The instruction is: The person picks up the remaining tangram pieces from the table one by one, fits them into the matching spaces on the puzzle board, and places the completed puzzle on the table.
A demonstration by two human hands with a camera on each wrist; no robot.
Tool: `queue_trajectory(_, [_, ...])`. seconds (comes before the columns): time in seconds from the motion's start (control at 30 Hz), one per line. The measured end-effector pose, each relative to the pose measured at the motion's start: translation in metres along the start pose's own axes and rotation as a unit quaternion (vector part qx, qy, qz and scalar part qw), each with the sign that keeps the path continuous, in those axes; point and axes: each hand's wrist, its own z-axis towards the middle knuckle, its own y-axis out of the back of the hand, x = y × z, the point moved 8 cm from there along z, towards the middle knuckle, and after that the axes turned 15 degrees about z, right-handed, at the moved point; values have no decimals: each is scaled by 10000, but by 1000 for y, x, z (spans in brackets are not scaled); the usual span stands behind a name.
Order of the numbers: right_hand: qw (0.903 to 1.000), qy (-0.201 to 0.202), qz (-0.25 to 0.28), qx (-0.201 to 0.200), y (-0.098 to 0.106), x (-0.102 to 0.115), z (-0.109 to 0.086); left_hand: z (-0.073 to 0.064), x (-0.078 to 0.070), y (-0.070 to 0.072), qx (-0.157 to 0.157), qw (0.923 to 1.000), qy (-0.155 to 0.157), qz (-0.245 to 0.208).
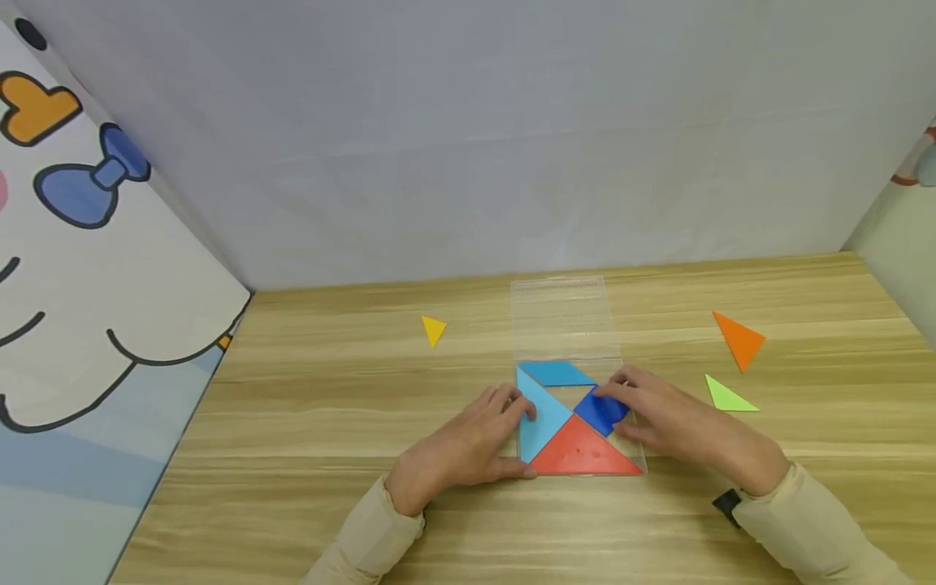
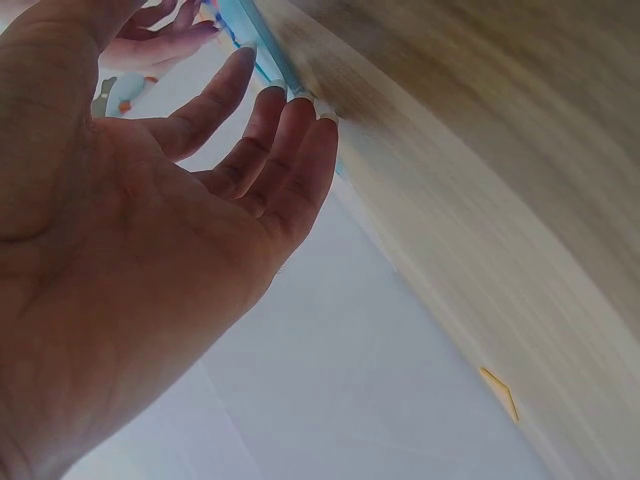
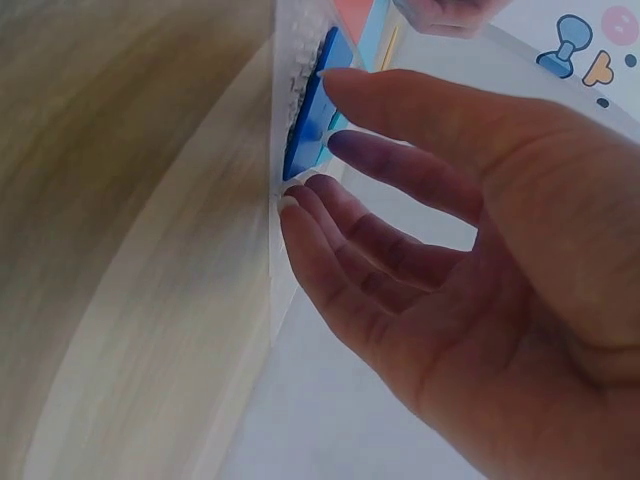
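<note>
A clear plastic tray (image 1: pixel 574 396) lies on the table and holds several flat tangram pieces. A light blue triangle (image 1: pixel 539 418) fills its left side, a red triangle (image 1: pixel 585 451) its near side, and a blue parallelogram (image 1: pixel 557 374) its far left. My right hand (image 1: pixel 669 418) pinches a dark blue square (image 1: pixel 601 413) between thumb and fingers, its lower left edge against the red triangle. At the tray's left edge, my left hand (image 1: pixel 475 439) rests with loosely bent fingers over the light blue triangle and its thumb by the near left corner.
The tray's clear lid (image 1: pixel 559 317) is folded back behind it. A yellow triangle (image 1: pixel 434 330) lies to the far left. Off to the right are an orange triangle (image 1: pixel 740 341) and a lime green triangle (image 1: pixel 730 396). A pale curtain (image 1: pixel 512 162) hangs behind the table.
</note>
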Motion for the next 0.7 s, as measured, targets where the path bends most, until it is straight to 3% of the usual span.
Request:
queue_trajectory(0.4, [9996, 276, -15, -105, 7, -2, -4, 0, 0, 1, -13, 9999, -24, -98])
queue_trajectory(0.7, [9987, 131, -259, -413, 21, -7, -9, 0, 1, -1, 36, 9999, 31, -121])
